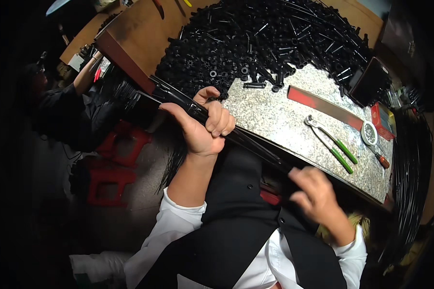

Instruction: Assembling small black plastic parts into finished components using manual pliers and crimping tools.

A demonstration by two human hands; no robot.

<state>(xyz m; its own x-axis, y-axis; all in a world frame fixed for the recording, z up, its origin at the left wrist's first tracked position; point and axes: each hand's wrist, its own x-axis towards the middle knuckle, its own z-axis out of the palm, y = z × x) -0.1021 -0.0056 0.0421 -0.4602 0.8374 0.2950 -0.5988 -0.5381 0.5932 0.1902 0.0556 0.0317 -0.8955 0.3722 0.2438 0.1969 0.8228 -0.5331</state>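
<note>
Fingers: left hand (205, 126) is curled tight round a bundle of thin black rods (217, 126), thumb sticking out to the left; right hand (314, 195) has its fingers loosely bent at the near right end of the bundle, a bit blurred, so can't tell if they actually grip it
Rods: long bundle running on a slant from far left to near right, sitting just off the near edge of the table
Clothing: white sleeves and a black vest fill the near bottom
Table (275, 118): speckled grey metal top, right behind the hands
Pliers (332, 143): green handles, lying on the right part of the table, well apart from both hands
Ruler-ish strip (323, 105): red and grey flat bar, just beyond the pliers
Black parts (260, 41): huge pile of small black pieces covering the far side of the table
Red stools (112, 166): on the floor to the left
Other person (67, 108): dark sleeve, working far left
</note>
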